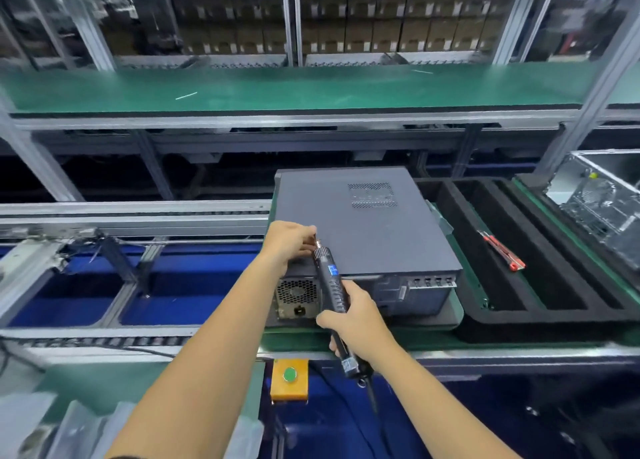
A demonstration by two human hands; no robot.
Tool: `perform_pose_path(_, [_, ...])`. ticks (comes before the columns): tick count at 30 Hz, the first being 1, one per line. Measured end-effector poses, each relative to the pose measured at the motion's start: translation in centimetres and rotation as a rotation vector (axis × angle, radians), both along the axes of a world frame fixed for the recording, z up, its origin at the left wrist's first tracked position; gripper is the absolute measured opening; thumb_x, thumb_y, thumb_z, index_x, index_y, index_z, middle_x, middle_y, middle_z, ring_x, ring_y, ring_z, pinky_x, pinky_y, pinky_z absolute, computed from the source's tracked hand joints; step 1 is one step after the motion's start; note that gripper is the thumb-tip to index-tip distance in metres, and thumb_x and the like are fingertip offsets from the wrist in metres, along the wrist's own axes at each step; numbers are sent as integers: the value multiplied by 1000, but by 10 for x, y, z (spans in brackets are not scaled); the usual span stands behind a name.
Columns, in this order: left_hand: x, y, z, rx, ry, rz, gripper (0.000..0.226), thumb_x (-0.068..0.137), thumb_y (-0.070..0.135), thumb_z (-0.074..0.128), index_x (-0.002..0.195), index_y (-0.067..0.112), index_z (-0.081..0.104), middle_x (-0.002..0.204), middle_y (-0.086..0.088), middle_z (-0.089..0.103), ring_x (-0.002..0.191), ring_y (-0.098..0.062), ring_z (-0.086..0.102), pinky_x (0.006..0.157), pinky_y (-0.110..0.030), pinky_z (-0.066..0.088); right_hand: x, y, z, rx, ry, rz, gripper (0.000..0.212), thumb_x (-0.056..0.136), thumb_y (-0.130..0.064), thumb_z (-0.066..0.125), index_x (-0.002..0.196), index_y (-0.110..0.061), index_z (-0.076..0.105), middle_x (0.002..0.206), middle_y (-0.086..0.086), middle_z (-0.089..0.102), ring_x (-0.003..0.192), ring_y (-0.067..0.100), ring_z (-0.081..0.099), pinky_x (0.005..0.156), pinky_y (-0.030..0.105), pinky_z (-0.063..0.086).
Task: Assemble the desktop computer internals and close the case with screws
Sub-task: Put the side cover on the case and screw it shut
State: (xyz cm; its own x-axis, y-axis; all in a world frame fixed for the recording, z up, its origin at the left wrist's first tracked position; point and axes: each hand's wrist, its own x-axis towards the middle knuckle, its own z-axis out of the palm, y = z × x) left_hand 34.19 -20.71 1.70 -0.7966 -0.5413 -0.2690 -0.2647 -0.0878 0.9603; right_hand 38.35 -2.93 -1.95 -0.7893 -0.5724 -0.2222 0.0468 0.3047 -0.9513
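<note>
Your left hand (289,242) pinches its fingertips (309,240) closed at the driver's bit, apparently seating a small screw; the screw itself is too small to make out. Your right hand (356,323) wraps tight around the electric screwdriver (331,292), tip tilted up and away. Seat the screw squarely on the bit before you release it, then bring the driver straight into the hole. The closed computer case (363,230) lies flat just beyond, its rear panel (391,290) facing you, on the green bench (298,342)

Foam tray (540,315) right of computer case (367,230)
</note>
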Motion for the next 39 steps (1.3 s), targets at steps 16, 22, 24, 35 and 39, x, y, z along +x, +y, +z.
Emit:
perform_pose_path(16, [43,40,-35,-245,-60,125,20,82,12,59,65,2,59,63,-12,48,61,-20,41,58,-31,39,52,24,-21,-4,-71,3,46,82,-11,67,120,-25,45,98,16,59,47,16,56,46,27,49])
perform_pose_path(22, [53,56,-47,19,7,246,22,86,15,64,78,-5,66,77,-14,68,68,-21,57,66,-31,49,57,34,-28,-6,-42,25,36,81,-11,69,106,-26,48,94,18,59,50,20,57,47,29,52])
perform_pose_path(24, [55,61,-51,68,22,263,20,87,14,64,69,5,65,73,-7,71,65,-18,59,64,-27,50,58,37,-31,0,-55,24,37,80,-11,69,108,-22,48,88,15,57,50,20,56,47,30,52])
perform_pose_path(35, [58,74,-68,389,57,212,11,92,8,57,91,6,68,71,-1,73,67,-12,66,60,-25,54,59,49,-41,17,-72,18,36,80,-12,68,109,-21,48,86,10,52,48,21,55,46,29,49])
perform_pose_path(39, [59,71,-73,449,75,201,12,93,9,57,93,5,68,80,-4,73,77,-16,66,72,-30,54,58,48,-41,22,-76,28,38,81,-13,69,110,-24,48,92,14,55,49,20,56,47,30,51])
